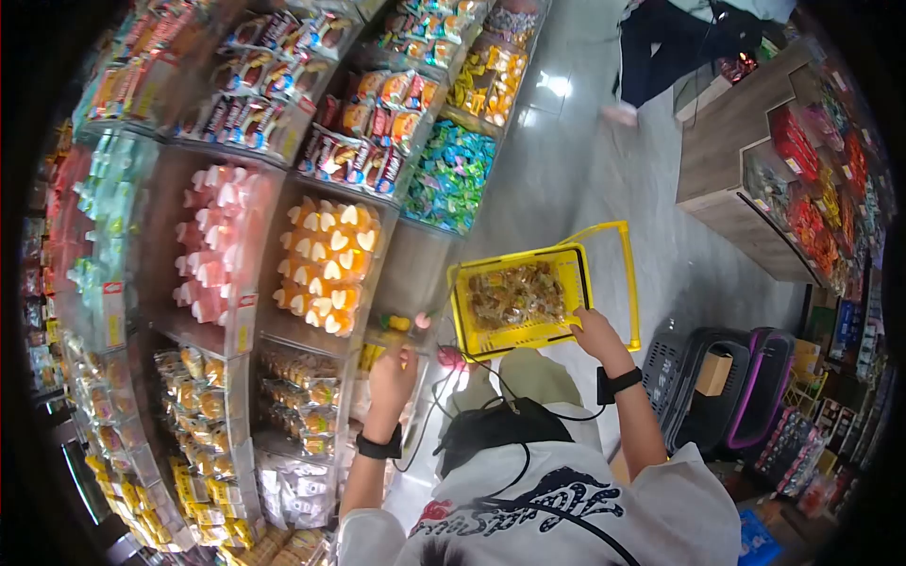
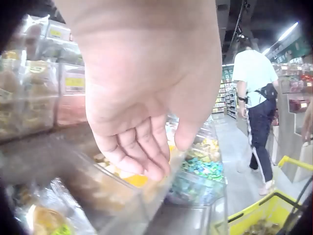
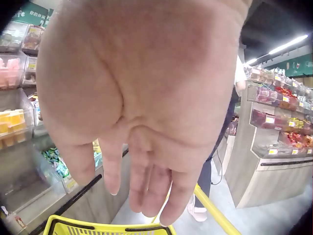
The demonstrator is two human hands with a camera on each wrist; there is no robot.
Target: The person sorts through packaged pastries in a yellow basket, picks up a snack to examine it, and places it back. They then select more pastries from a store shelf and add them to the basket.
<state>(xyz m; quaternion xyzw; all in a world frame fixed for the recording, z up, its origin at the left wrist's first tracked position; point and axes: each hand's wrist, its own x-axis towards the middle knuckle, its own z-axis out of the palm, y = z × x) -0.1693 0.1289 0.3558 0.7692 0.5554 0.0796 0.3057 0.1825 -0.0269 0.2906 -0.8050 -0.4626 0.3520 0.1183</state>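
My left hand [image 1: 392, 377] hovers by the front of the shelf bins, its fingers loosely bent with nothing between them in the left wrist view. Just beyond its fingertips is a clear bin [image 1: 408, 269] with a few small yellow and pink pieces at its near end. The right hand [image 1: 601, 338] reaches to the near right corner of a yellow shopping basket [image 1: 460, 316]; its fingers [image 3: 139, 181] hang nearly straight, fingertips right at the rim. Many small clear-wrapped brown snacks [image 1: 519, 297] fill the basket bottom, and the basket handle [image 1: 630, 283] leans out to the right.
Left of me stand bins of orange cups with white hearts [image 1: 330, 255], pink cups [image 1: 222, 241] and blue-green wrapped sweets [image 1: 448, 174]. Stacked dark baskets [image 1: 703, 377] are on the right. Ahead, another person [image 2: 257, 93] stands in the aisle near a wooden display stand [image 1: 722, 170].
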